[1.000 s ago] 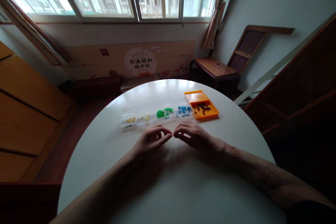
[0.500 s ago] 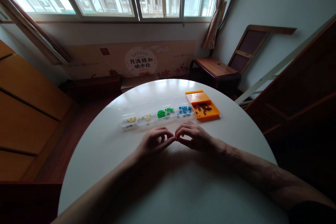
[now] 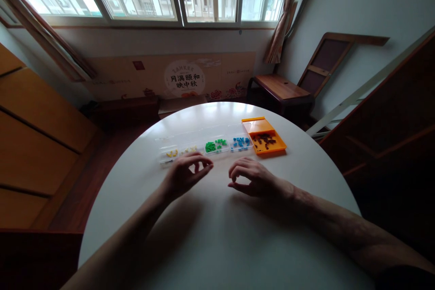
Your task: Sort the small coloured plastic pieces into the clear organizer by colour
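Both my hands are over a round white table (image 3: 217, 235). My left hand (image 3: 185, 174) is raised a little, its fingers curled and pinched near the yellow pieces; what it holds is too small to make out. My right hand (image 3: 251, 176) rests on the table with curled fingers and thumb and forefinger close together. Just beyond them lies a clear compartment box (image 3: 204, 146) with yellow pieces (image 3: 171, 153), green pieces (image 3: 214, 145) and blue pieces (image 3: 241, 142). An orange tray (image 3: 267, 141) of dark pieces stands at its right end.
Behind the table are a window wall, a printed cardboard panel (image 3: 183, 77), a low wooden stool (image 3: 280, 88) and a folded wooden frame at the right. Wooden furniture flanks both sides.
My hands, which touched fingertip to fingertip, have parted. The left hand has moved left and up toward the yellow compartment. The right hand stays about where it was.
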Motion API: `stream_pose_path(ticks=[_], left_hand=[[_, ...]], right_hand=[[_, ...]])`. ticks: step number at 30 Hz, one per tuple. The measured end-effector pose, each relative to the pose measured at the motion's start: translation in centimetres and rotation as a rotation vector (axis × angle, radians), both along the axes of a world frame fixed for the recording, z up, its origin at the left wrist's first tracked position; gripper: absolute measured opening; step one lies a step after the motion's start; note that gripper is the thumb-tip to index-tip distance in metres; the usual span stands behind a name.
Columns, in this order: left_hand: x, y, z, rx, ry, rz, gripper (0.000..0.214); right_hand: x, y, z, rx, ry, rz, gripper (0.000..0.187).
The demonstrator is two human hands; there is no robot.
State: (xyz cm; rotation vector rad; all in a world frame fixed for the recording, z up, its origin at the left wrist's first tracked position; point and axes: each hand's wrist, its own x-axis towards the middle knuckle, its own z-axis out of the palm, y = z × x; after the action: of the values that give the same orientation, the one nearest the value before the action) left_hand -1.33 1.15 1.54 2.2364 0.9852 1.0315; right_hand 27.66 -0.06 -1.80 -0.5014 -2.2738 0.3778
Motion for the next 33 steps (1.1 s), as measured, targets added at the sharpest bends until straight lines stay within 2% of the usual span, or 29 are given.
stream_pose_path(ticks=[3,7,10,14,20,27,30,33], left_hand=[[-4.1,1.7,0.6,0.106,0.124,0.263,0.022],[-8.8,3.2,0.6,0.070,0.172,0.514,0.028],[-10.4,3.7,0.5,0.046,0.227,0.623,0.030],[-10.5,3.7,0.6,0.026,0.321,0.700,0.031],[-10.1,3.5,0.9,0.008,0.357,0.765,0.036],[-9.7,3.3,0.8,0.080,0.338,0.759,0.033],[-8.3,2.7,1.0,0.155,0.262,0.688,0.031],[-5.9,1.5,1.0,0.209,0.187,0.509,0.030]], right_hand=[[0.2,0.3,-0.3,-0.012,0.005,-0.011,0.017],[0.4,0.4,-0.5,-0.030,-0.017,-0.011,0.016],[0.4,0.3,-0.4,-0.047,-0.038,-0.011,0.015],[0.4,0.2,-0.3,-0.072,-0.053,-0.006,0.015],[0.4,0.1,-0.2,-0.094,-0.068,-0.008,0.017],[0.5,0.2,-0.5,-0.107,-0.078,-0.017,0.016],[0.5,0.3,-0.6,-0.086,-0.074,-0.019,0.015],[0.5,0.4,-0.5,-0.065,-0.065,-0.039,0.012]])
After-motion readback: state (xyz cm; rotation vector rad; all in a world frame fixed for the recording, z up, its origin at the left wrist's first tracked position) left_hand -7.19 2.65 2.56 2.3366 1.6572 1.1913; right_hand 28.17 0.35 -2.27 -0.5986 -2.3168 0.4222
